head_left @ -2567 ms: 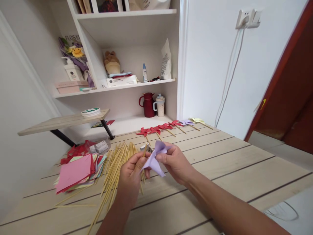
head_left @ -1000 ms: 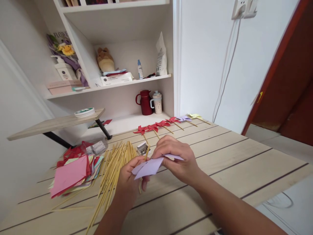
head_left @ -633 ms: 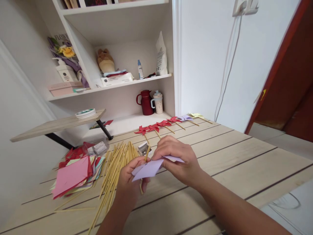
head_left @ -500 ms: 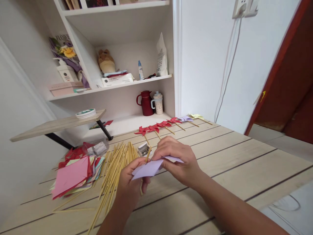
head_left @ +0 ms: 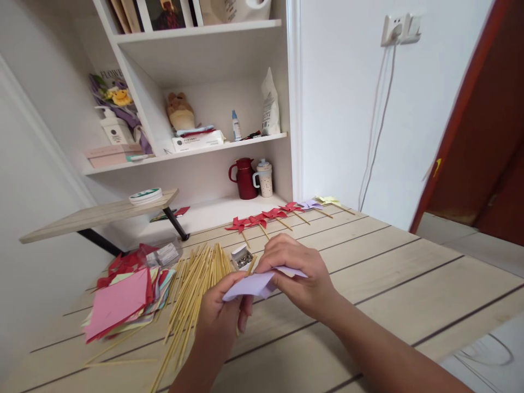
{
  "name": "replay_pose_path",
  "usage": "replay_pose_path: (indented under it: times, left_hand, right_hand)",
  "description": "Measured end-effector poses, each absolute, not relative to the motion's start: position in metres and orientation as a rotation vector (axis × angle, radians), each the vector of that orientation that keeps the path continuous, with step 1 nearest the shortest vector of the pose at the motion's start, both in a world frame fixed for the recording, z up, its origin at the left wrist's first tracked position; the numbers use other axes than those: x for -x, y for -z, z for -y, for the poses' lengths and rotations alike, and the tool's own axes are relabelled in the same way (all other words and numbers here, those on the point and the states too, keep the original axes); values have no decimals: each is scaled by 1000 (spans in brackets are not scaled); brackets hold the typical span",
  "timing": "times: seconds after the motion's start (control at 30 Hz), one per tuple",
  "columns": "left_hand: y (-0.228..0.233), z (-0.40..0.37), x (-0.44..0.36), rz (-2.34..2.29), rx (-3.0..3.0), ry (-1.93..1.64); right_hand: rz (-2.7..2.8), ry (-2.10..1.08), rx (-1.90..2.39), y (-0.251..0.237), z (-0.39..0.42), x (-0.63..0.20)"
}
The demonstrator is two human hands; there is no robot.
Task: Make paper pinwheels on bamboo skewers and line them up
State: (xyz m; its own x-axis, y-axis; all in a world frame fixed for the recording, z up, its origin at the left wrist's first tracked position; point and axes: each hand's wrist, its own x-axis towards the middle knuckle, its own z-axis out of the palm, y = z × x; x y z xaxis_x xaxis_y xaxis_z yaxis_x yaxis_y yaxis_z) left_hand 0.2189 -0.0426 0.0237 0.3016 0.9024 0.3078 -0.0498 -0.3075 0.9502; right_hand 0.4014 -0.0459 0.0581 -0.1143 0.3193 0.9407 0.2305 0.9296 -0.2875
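A sheet of purple paper [head_left: 250,286], partly folded, is held between both hands above the table. My left hand [head_left: 223,305] is closed on its left side and also grips a thin wooden stick [head_left: 251,265], whose tip pokes up behind the paper. My right hand [head_left: 295,275] pinches the paper's right part, fingers bent over the top near the stick. Just beyond the hands sits a small open box of metal pins [head_left: 242,257]. How stick and paper meet is hidden by the fingers.
Left of my hands lie a heap of wooden sticks [head_left: 194,295] and a stack of coloured paper [head_left: 118,303]. Finished red pinwheels [head_left: 262,219], a purple pinwheel [head_left: 311,204] and a yellow one [head_left: 329,201] line the table's back edge. A small raised shelf [head_left: 102,213] stands back left.
The camera view has tilted up slightly. Both hands keep hold of the purple paper and stick, with only small shifts of the fingers and paper.
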Motion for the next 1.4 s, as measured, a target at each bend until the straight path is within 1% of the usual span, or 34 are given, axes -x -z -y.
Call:
replay_pose_path:
  times: [0.87, 1.4]
  left_hand:
    - [-18, 43, -218, -874, -1514, -1224]
    - [-16, 40, -214, -867, -1671, -1242]
  right_hand:
    - [1697, -77, 393, -59, 46, -400]
    - [1670, -145, 405, -59, 47, -398]
